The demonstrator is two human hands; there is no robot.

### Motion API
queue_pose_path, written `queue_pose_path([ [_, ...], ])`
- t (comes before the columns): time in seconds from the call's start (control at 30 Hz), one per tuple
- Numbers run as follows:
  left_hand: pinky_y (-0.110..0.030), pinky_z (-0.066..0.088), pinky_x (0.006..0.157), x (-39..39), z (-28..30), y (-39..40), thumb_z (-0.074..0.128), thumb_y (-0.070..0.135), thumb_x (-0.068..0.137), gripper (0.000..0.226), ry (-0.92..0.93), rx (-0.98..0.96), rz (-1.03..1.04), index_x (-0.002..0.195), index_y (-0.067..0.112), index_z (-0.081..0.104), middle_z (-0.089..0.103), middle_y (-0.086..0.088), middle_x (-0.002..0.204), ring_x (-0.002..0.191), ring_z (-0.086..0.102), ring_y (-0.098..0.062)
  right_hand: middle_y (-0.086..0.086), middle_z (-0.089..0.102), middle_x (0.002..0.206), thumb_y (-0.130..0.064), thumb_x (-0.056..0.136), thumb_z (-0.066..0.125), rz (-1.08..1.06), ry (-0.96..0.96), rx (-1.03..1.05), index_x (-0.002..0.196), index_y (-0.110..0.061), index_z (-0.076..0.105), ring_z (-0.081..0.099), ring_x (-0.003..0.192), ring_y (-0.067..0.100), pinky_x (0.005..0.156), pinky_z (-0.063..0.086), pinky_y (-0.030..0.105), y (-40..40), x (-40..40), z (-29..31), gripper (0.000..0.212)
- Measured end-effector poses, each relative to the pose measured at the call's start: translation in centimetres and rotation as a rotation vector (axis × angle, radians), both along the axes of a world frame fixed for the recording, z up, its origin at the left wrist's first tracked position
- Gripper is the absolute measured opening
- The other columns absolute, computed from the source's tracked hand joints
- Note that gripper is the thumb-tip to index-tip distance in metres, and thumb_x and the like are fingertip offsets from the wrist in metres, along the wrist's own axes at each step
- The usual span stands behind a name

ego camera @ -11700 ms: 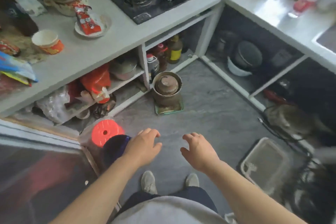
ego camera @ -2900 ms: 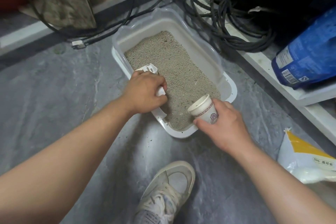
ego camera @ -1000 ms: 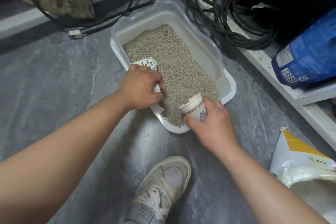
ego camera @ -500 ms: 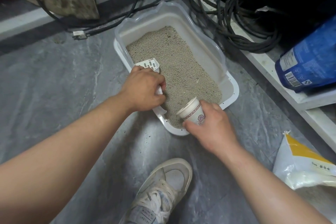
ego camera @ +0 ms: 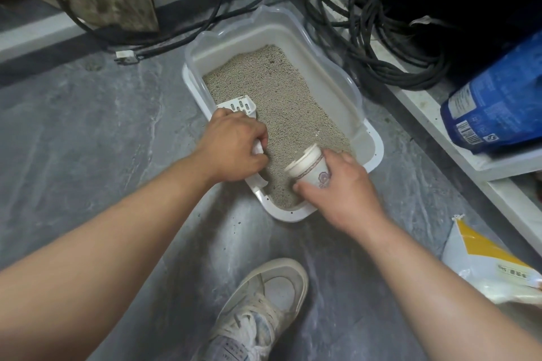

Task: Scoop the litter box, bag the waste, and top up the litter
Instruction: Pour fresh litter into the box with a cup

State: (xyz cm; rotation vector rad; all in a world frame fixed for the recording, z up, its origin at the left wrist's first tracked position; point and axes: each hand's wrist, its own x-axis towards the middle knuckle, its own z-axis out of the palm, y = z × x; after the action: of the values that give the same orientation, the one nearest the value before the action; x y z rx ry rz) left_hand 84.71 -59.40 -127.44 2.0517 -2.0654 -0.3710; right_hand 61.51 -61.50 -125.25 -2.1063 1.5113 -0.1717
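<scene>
hands (ego camera: 234, 149) (ego camera: 341, 184) with scoop (ego camera: 239, 104) and cup (ego camera: 308, 165) inside litter box (ego camera: 371, 138) rim

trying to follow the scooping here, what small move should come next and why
Probably push the scoop forward through the litter: the left hand grips its handle at the box's near edge, and the right hand tilts the cup toward it.

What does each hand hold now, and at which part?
The left hand grips the white scoop by its handle. The right hand holds the paper cup around its side wall, tilted over the litter.
</scene>
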Motion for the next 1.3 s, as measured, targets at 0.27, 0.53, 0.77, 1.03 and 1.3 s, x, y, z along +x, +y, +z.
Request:
queue_pose_path([
  [0.27,-0.039,0.037,0.094,-0.2,-0.1,-0.1,0.051,0.048,0.064,0.028,-0.007,-0.004,0.021,0.082,0.031,0.065,0.056,0.016,0.075,0.085,0.056,-0.014,0.005,0.060,0.105,-0.055,0.069,0.077,-0.086,-0.037,-0.055,0.118,-0.020,0.062,0.059,0.100,0.027,0.087,0.051,0.040,-1.6,1.0,-0.1,0.062],
  [0.53,-0.036,0.033,0.092,-0.3,-0.2,-0.2,0.053,0.047,0.065,0.026,-0.028,-0.001,0.030,0.081,0.031,0.064,0.056,0.015,0.075,0.084,0.054,-0.013,0.005,0.060,0.107,-0.054,0.069,0.076,-0.013,-0.002,-0.013,0.115,-0.020,0.061,0.058,0.102,0.027,0.089,0.050,0.040,-2.3,2.2,-0.4,0.059],
  [0.77,-0.036,0.033,0.093,-0.4,-0.2,-0.4,0.052,0.048,0.065,0.026,-0.021,0.012,0.041,0.081,0.032,0.064,0.060,0.016,0.076,0.086,0.056,-0.013,0.012,0.061,0.107,-0.054,0.070,0.074,-0.333,0.053,-0.111,0.114,-0.017,0.061,0.060,0.098,0.034,0.082,0.049,0.038,-5.8,-0.8,-0.4,0.060],
  [1.03,-0.036,0.032,0.093,-0.8,0.0,-0.6,0.052,0.049,0.065,0.027,-0.039,0.017,0.046,0.082,0.032,0.064,0.062,0.015,0.079,0.088,0.056,-0.013,0.012,0.061,0.111,-0.053,0.070,0.076,-0.255,0.072,-0.108,0.120,-0.017,0.060,0.058,0.105,0.034,0.087,0.049,0.039,-6.0,-1.0,-0.8,0.063],
  [1.3,-0.037,0.035,0.092,-0.6,-0.1,-0.4,0.049,0.050,0.065,0.027,-0.025,-0.003,0.043,0.080,0.032,0.064,0.058,0.016,0.075,0.082,0.052,-0.011,0.011,0.060,0.114,-0.056,0.069,0.075,-0.199,0.070,-0.101,0.122,-0.017,0.059,0.056,0.108,0.033,0.090,0.051,0.042,-5.7,-0.3,-1.1,0.068],
])
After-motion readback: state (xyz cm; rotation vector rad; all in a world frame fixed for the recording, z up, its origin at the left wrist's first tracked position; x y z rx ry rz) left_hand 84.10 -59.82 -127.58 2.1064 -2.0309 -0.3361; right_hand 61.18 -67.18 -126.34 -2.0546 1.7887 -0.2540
